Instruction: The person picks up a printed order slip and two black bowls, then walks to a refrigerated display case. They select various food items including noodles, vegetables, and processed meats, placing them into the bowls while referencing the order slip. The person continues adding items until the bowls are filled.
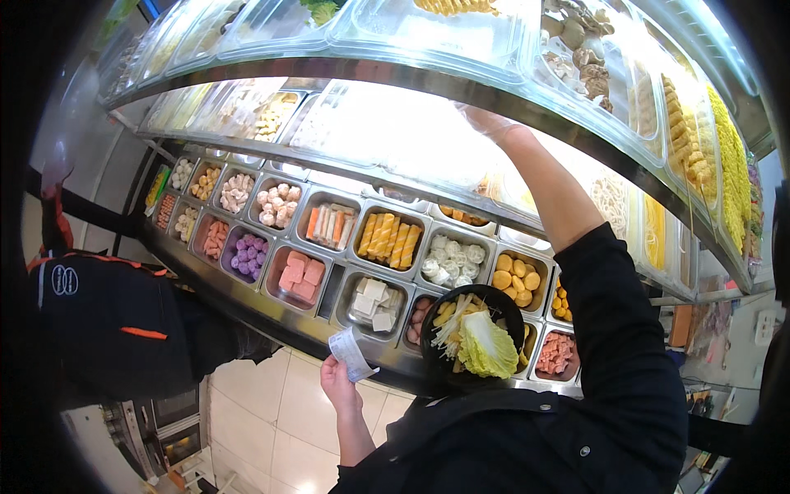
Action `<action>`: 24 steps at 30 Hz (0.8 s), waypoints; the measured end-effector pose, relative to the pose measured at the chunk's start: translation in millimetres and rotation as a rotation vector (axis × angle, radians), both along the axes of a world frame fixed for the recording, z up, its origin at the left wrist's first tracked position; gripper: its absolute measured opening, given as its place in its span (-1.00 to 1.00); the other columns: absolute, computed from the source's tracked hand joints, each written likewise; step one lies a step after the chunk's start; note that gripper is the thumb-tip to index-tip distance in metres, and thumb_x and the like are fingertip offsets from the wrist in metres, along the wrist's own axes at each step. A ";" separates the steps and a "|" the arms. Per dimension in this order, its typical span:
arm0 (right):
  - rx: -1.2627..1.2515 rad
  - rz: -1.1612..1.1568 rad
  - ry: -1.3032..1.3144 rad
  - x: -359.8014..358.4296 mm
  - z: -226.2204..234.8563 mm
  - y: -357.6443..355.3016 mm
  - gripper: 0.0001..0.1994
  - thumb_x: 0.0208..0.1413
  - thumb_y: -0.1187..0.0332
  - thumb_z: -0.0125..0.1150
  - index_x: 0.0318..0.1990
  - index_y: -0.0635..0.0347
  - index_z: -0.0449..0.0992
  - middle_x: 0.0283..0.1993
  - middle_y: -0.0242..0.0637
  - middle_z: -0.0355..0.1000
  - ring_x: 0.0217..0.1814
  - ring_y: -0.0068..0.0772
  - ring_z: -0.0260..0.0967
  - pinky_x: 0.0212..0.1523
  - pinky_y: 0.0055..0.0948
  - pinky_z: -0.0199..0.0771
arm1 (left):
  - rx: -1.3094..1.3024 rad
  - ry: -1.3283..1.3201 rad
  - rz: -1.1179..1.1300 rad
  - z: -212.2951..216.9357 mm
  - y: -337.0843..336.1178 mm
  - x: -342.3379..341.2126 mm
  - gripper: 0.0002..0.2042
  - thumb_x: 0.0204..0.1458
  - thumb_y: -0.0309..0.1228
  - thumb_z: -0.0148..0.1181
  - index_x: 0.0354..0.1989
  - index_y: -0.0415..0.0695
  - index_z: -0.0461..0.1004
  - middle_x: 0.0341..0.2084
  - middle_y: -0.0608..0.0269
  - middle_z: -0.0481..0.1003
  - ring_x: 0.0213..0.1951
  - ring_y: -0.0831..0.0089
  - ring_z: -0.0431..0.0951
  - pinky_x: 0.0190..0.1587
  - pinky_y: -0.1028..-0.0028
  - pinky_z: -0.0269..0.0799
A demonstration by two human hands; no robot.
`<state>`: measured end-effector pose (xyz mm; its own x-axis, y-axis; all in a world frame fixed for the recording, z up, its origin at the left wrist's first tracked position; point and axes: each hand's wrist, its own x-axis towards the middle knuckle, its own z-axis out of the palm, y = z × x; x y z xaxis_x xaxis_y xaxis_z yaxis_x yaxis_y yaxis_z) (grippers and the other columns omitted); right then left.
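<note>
While the left hand [339, 385] pinches a white paper slip [351, 352] between thumb and fingers, held upright just before the steel edge of the food desk [288, 317], the right hand [487, 123], in a clear glove, is raised to the upper glass shelf [395, 123]; whether it is open or gripping anything cannot be told against the glare. A black bowl [473, 329] sits at the near edge of the desk, over the trays on the right, between the two arms. It already holds a cabbage leaf [487, 346], pale strips and some yellow pieces, filled roughly to the rim. Judged from this, collection is well advanced but not concluded, as one hand reaches among the upper trays with the slip in view. Trays of white tofu cubes [374, 300], pink blocks [302, 274] and purple balls [247, 253] lie left of the bowl. A person's dark jacket [115, 321] stands at far left.
</note>
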<state>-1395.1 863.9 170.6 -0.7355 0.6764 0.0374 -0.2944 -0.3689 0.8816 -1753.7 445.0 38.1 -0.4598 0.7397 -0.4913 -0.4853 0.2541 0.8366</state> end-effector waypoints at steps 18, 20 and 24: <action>-1.187 0.594 3.224 112.6 40.5 -300.9 -0.77 0.04 0.30 0.14 -0.10 -0.05 0.43 -0.42 -0.49 0.36 -0.42 -0.71 0.25 -0.59 -0.68 0.22 | 0.182 0.060 -0.182 37.4 -32.2 19.9 -0.81 0.05 -0.56 -0.04 -0.15 -0.28 0.29 -0.22 0.12 0.42 -0.19 0.37 0.46 -0.11 0.40 0.40; -0.892 0.118 3.730 166.3 39.0 -382.3 -0.70 0.01 0.34 0.16 -0.05 -0.07 0.44 -0.37 -0.46 0.41 -0.34 -0.72 0.29 -0.55 -0.66 0.26 | 0.166 0.051 -0.232 40.1 -35.7 29.6 -0.82 0.07 -0.57 -0.06 -0.14 -0.28 0.29 -0.20 0.11 0.41 -0.17 0.36 0.46 -0.10 0.39 0.41; -0.256 -0.099 3.684 243.8 21.4 -518.4 -0.79 0.03 0.19 0.16 -0.25 0.08 0.46 -0.43 -0.51 0.37 -0.42 -0.68 0.28 -0.43 -0.58 0.27 | 0.126 0.086 -0.332 46.9 -43.6 63.6 -0.81 0.07 -0.56 -0.05 -0.13 -0.28 0.29 -0.20 0.11 0.41 -0.18 0.37 0.46 -0.12 0.41 0.43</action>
